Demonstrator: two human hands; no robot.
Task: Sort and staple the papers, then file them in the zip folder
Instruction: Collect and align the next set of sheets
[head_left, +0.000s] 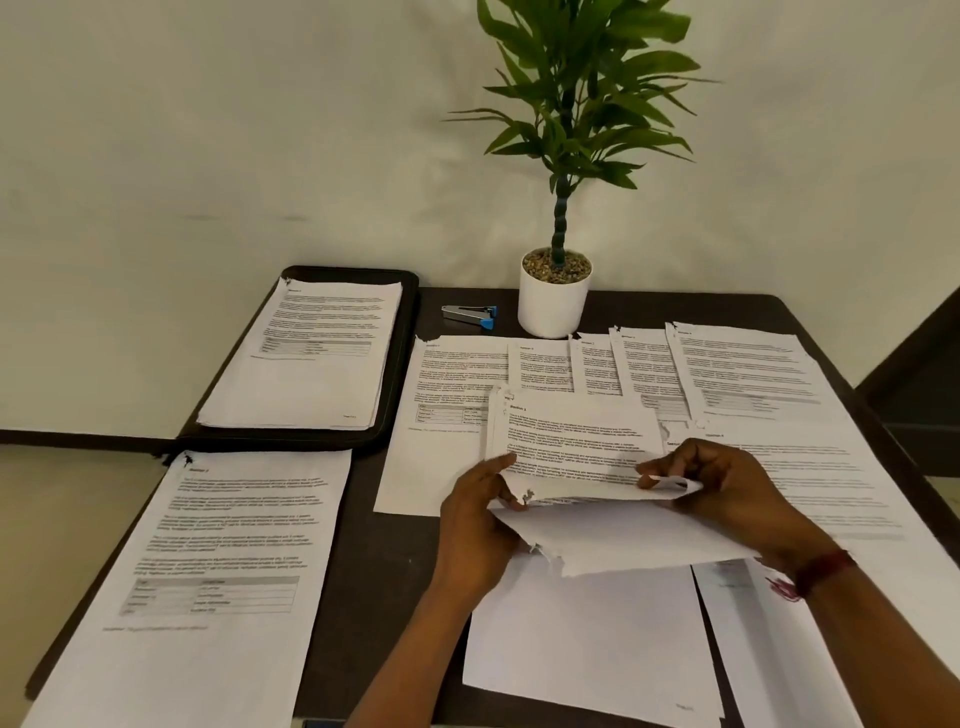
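A thin set of printed papers (576, 441) is lifted off the table in front of me, its lower pages folded back. My left hand (480, 519) pinches its left edge near the torn corners. My right hand (722, 483) pinches the right edge of the pages. A black zip folder (405, 332) lies open at the back left with a stapled stack of papers (317, 358) on it. The silver and blue stapler (470, 315) lies behind the papers, next to the plant pot.
A white pot with a green plant (554, 299) stands at the table's back. Several overlapping sheets (727, 374) spread across the right half. Another stapled set (218, 571) lies at the front left, and blank-side sheets (587, 639) lie under my hands. The dark table's (384, 571) edges are close.
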